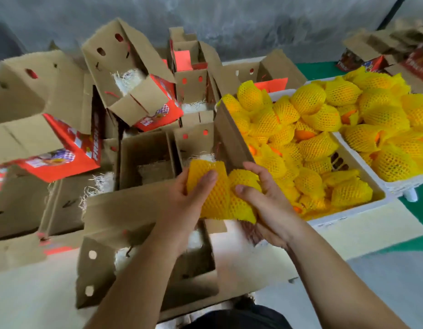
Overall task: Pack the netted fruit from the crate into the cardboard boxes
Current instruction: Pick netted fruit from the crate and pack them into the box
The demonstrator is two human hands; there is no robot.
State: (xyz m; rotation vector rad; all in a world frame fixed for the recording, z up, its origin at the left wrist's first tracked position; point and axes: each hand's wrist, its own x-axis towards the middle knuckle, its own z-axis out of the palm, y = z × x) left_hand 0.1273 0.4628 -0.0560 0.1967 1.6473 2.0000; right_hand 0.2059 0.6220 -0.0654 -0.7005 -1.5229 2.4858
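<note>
- Head view: the left hand (191, 198) is wrapping its fingers and thumb around a netted fruit (211, 186) in yellow foam mesh, holding it from the left side.
- The right hand (265, 200) is curling its fingers around a second netted fruit (243, 195), cupping it from the right and from below; the two fruits are touching each other between the hands.
- Both hands are hovering above the nearest open cardboard box (144, 269), whose raised front flap (125, 210) is standing just left of the left wrist and whose inside is showing white shredded padding (125, 257).
- Just beside the right hand, a white crate (348, 212) is sitting heaped with more netted fruit, and a brown cardboard flap (229, 138) is leaning against its left edge, standing between the crate and the boxes.
- A second white crate (407, 184), also full of yellow-netted fruit, is sitting to the right of the first, touching it.
- Behind the held fruit, several more open boxes are crowding together: one empty compartment (146, 160) straight ahead, and a tilted box with red printed sides (134, 77) leaning over the others.
- At far left, another red-printed box (56, 143) is lying tipped on its side.
- More boxes (395, 48) are stacked at far right, blurred.
- A grey wall (229, 20) is closing off the back.
</note>
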